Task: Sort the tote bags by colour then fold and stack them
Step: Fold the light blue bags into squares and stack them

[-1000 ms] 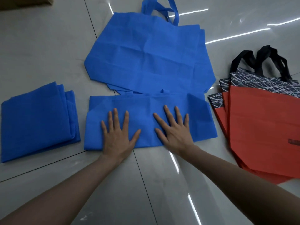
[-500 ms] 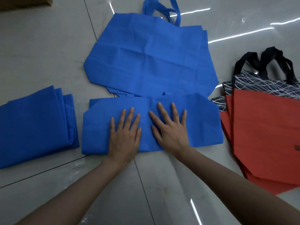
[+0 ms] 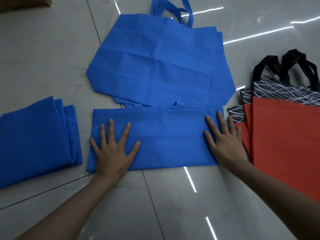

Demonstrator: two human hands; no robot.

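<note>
A blue tote bag folded in half lies flat on the floor in front of me. My left hand presses flat on its left end with fingers spread. My right hand presses flat on its right end. Behind it lies a pile of unfolded blue totes with handles pointing away. A stack of folded blue totes sits to the left. To the right lie fanned red totes with black-and-white patterned tops and black handles.
The floor is glossy grey tile with dark grout lines and bright light reflections. A brown cardboard edge shows at the top left corner.
Both hands have slid apart from the middle of the folded blue tote to its two ends, flattening it. The view has shifted slightly.
</note>
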